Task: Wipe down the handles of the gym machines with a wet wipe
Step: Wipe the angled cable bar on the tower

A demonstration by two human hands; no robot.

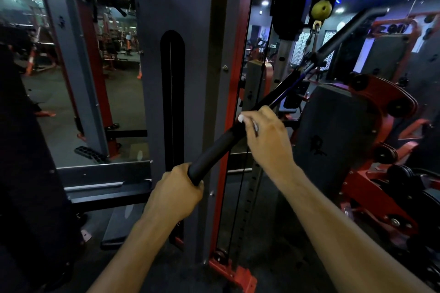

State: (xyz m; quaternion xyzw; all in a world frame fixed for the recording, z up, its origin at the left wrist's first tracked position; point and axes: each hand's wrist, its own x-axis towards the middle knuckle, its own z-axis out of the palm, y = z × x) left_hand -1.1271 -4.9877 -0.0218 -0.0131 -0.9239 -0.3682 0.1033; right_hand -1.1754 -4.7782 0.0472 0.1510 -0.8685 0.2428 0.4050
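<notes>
Left hand (175,194) grips the lat pulldown bar's (281,95) lower end, right hand (266,133) pinches a white wet wipe (242,118) around the bar just above its black grip sleeve (214,147); judged mid-wipe, upper bar and other machines remaining.

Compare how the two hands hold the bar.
The left hand wraps the bare end of the black foam grip; the right hand sits higher and presses a white wet wipe against the lat pulldown bar. Both are curled round the same bar.
</notes>
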